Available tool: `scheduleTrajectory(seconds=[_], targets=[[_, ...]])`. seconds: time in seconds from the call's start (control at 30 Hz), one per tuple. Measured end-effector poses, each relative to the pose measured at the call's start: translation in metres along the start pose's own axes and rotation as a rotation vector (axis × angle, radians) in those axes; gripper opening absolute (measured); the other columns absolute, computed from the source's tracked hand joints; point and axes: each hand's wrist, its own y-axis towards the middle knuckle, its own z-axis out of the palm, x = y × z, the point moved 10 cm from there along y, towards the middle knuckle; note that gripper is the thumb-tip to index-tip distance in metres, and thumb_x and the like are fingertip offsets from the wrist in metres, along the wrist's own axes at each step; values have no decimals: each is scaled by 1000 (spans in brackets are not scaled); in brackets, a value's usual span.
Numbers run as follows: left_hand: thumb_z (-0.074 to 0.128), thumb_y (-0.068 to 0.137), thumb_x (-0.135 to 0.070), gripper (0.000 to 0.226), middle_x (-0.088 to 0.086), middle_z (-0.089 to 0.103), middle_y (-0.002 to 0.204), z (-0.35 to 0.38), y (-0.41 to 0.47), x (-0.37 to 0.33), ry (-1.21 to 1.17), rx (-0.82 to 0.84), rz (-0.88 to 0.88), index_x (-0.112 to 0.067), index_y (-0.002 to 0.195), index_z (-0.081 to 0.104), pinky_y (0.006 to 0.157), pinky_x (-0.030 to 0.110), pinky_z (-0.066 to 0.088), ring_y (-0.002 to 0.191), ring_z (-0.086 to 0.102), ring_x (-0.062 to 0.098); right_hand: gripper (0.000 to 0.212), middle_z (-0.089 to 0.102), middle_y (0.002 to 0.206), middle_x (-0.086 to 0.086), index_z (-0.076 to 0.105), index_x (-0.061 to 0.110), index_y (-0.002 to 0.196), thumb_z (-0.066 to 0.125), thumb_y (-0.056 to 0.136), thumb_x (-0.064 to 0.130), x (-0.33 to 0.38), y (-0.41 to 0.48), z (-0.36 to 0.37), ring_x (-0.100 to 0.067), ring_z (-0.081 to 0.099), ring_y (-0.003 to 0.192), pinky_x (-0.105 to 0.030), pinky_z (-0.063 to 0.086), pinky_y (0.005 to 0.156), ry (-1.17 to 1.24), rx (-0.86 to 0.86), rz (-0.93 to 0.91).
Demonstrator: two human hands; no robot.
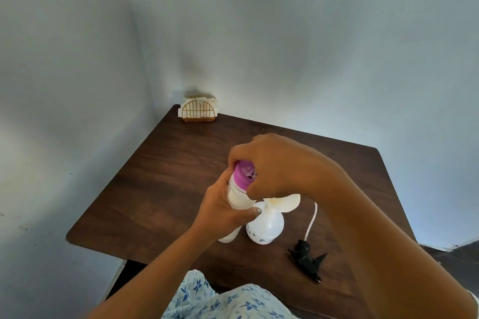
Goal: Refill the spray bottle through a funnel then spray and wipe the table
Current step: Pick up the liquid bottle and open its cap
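Head view puts us at the refill stage, pre-pour: our left hand (220, 208) is wrapped closed around the body of a white refill bottle (238, 195), and our right hand (274, 166) is pinched shut over its purple cap (243, 173), so we read this as working the cap, most likely unscrewing it, though we can't tell the turn direction from one frame. The spray bottle (265, 228) stands upright on the surface (160, 176), just beside and partly behind the left hand, with the cream funnel (285, 203) seated in its neck and tipped a bit toward us. Its black trigger head (307, 258) lies on the surface to the right, apart from the bottle, dip tube (312, 220) trailing away from it. Spray bottle body is white, translucent-ish, with some dark print low on the side; we can't judge a fill level. Next move, as we see it: get the cap clear, tilt the refill bottle mouth over the funnel and pour slowly, since the funnel looks loosely seated and the light bottle could tip if bumped. A napkin holder (198, 110) with paper sits at the far corner, likely for the wipe. Spraying and wiping not yet started.
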Motion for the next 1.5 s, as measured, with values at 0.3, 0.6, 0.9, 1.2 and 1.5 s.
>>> scheduleTrajectory(seconds=[0.3, 0.6, 0.9, 1.2, 1.5], targets=[[81, 67, -17, 53, -30, 49, 95, 24, -6, -3, 4, 47, 9, -41, 96, 44, 66, -2, 41, 84, 55, -9, 47, 63, 102, 6, 57, 25, 115, 59, 80, 57, -25, -19, -6, -9, 54, 81, -15, 41, 58, 54, -115, 137], [80, 67, -11, 55, -28, 52, 93, 47, -7, -5, -11, 138, 10, -40, 96, 43, 65, -2, 42, 82, 51, -25, 36, 46, 90, 11, 56, 30, 97, 69, 73, 7, -23, -36, 2, -9, 46, 87, -16, 38, 62, 128, 18, 5], [82, 57, -27, 56, -18, 61, 97, 58, -2, -4, 8, 136, 37, -39, 100, 48, 72, 13, 52, 92, 60, 2, 52, 45, 105, 14, 50, 40, 115, 71, 74, 15, -66, -63, -4, -7, 51, 93, -15, 45, 75, 311, -144, 97], [85, 60, -15, 63, -23, 58, 102, 60, -4, 2, -17, 131, 47, -40, 103, 47, 75, 7, 47, 100, 55, -5, 38, 66, 95, 6, 60, 23, 91, 82, 64, 9, -169, -96, 59, -14, 65, 86, -23, 56, 72, 862, -465, 371], [77, 52, -43, 61, -31, 59, 105, 67, -8, 3, -54, 133, 28, -42, 106, 48, 77, 10, 48, 100, 58, 1, 26, 60, 90, 4, 57, 20, 79, 79, 68, 12, -261, -114, 229, -17, 57, 84, -16, 37, 60, 603, -565, 782]])
